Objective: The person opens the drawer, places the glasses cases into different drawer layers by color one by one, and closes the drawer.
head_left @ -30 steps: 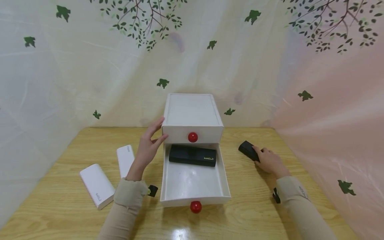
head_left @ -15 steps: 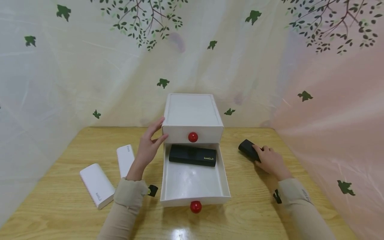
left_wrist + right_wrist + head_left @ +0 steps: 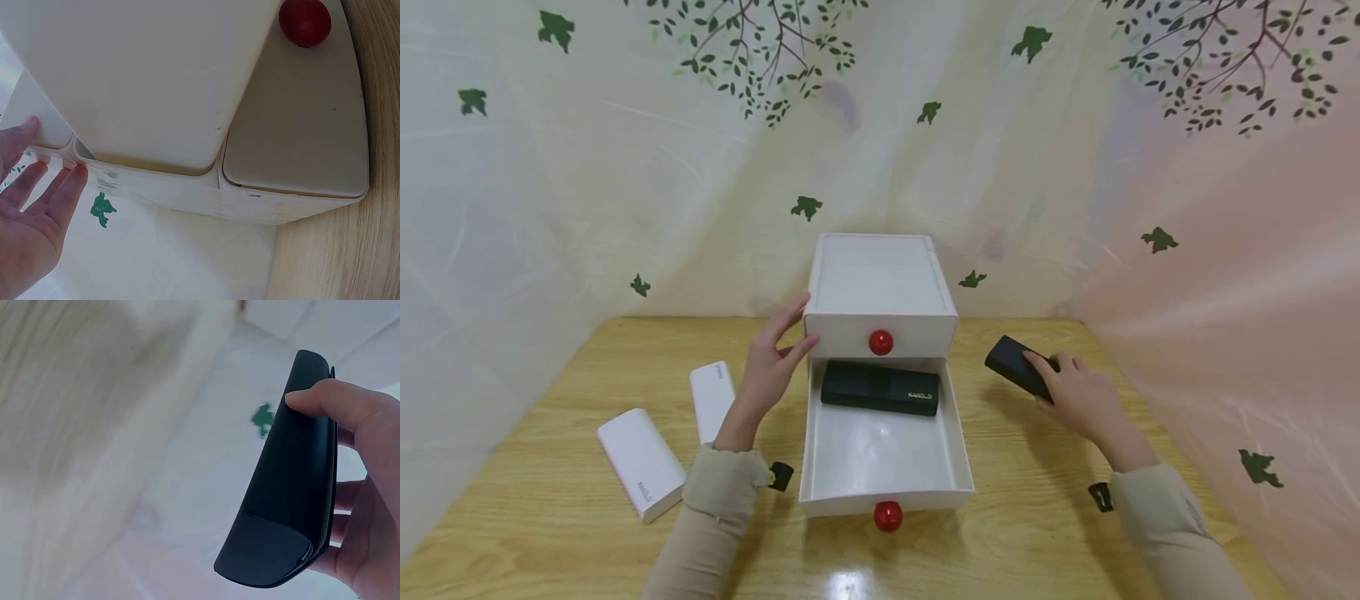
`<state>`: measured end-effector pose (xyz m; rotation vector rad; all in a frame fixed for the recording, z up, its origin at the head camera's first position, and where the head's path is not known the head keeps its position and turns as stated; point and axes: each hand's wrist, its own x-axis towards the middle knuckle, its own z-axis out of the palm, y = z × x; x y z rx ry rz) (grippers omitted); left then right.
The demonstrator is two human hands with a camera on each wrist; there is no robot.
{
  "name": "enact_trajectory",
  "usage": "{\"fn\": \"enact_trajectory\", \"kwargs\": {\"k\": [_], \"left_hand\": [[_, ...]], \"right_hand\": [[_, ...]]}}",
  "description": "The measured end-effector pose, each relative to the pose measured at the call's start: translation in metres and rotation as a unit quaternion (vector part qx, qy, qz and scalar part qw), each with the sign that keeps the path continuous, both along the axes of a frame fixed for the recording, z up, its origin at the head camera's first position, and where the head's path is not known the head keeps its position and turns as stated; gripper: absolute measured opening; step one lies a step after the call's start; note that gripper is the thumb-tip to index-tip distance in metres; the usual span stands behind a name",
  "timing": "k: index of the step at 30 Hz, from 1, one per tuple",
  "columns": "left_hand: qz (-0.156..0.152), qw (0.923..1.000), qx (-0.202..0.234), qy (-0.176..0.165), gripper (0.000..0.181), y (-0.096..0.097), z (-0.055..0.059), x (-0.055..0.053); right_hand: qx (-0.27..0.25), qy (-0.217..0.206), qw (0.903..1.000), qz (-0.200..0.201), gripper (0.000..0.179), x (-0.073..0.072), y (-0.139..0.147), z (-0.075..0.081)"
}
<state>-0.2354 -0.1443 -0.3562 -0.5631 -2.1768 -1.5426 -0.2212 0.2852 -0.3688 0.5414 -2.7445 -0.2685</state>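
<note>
My right hand [image 3: 1082, 404] grips a black glasses case [image 3: 1015, 365], held tilted above the table right of a white drawer cabinet [image 3: 880, 275]. In the right wrist view the thumb lies on one face of the glasses case [image 3: 290, 469], with the fingers behind it. My left hand [image 3: 769, 367] touches the cabinet's left front corner, thumb on the front and fingers along the side. A lower drawer [image 3: 887, 503] with a red knob [image 3: 888, 517] is pulled out. Inside it, at the back, lies another black glasses case [image 3: 880, 388]. The drawer above is closed.
Two white oblong boxes [image 3: 642, 462] lie on the wooden table [image 3: 550, 517] left of the cabinet, one partly behind my left arm. A further closed drawer [image 3: 300, 119] sits below the pulled-out one. A leaf-printed curtain [image 3: 715, 208] hangs behind the table.
My right hand has raised the glasses case off the table and shifted it slightly to the left and back. The left hand and the drawer have stayed where they were.
</note>
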Motion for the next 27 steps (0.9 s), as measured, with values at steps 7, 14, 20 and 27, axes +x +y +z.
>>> {"fn": "enact_trajectory", "kwargs": {"k": [7, 14, 20, 27], "left_hand": [[-0.004, 0.9999, 0.005, -0.008, 0.059, -0.001, 0.0, 0.0], [-0.005, 1.0, 0.002, -0.005, 0.058, 0.0, 0.0, 0.0], [-0.002, 1.0, 0.001, -0.002, 0.058, 0.0, -0.001, 0.0], [-0.002, 1.0, 0.002, 0.003, 0.058, 0.001, -0.001, 0.0]], "right_hand": [[-0.001, 0.036, 0.9989, 0.028, 0.069, 0.019, -0.01, 0.019], [-0.005, 0.107, 0.9909, 0.082, 0.072, 0.036, -0.019, 0.031], [-0.008, 0.138, 0.9848, 0.105, 0.078, 0.05, -0.026, 0.041], [0.004, 0.172, 0.9773, 0.123, 0.078, 0.063, -0.035, 0.052]]}}
